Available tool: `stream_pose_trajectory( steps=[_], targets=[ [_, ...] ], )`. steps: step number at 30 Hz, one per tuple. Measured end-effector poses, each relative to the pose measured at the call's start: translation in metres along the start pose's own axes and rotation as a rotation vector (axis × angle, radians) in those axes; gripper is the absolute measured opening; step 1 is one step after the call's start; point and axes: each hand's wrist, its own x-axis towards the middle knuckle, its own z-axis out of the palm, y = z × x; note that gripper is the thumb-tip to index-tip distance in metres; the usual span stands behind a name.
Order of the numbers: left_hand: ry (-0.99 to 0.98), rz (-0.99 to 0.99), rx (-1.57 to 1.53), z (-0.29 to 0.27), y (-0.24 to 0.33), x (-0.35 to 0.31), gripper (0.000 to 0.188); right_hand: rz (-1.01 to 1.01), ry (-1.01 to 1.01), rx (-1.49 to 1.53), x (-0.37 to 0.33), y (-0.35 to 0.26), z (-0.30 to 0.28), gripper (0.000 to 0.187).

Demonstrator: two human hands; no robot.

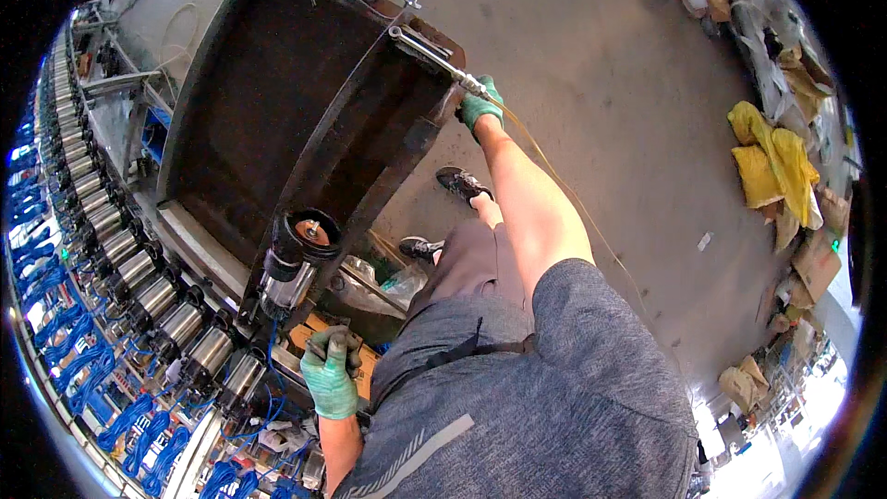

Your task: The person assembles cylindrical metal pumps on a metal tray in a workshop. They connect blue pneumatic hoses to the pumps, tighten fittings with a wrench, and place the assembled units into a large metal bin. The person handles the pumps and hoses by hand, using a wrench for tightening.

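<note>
Cart handle in right hand

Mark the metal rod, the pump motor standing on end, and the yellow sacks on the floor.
metal rod (pixel 434 57), head view, middle of the shaft.
pump motor (pixel 288 279), head view, its steel body under the black end cap.
yellow sacks (pixel 774 162), head view, the top fold.

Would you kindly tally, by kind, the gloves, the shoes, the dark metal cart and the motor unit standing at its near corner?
Green gloves: 2, on the left hand and the right hand
Dark shoes: 2, far shoe and near shoe
Dark metal cart: 1
Motor unit at the cart's corner: 1
Total: 6
</note>
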Motion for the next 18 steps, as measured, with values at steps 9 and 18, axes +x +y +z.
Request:
stream_pose_trajectory(
  steps=[9, 18],
  targets=[
    [-0.029, -0.042, -0.019, 0.004, -0.002, 0.001, 0.038, 0.162, -0.094, 0.546, -0.011, 0.020, -0.003, 0.038],
    [-0.112, -0.010, -0.184, -0.009, -0.006, 0.012, 0.045, 0.308, -0.176, 0.498, -0.036, 0.094, -0.010, 0.043]
  ],
)
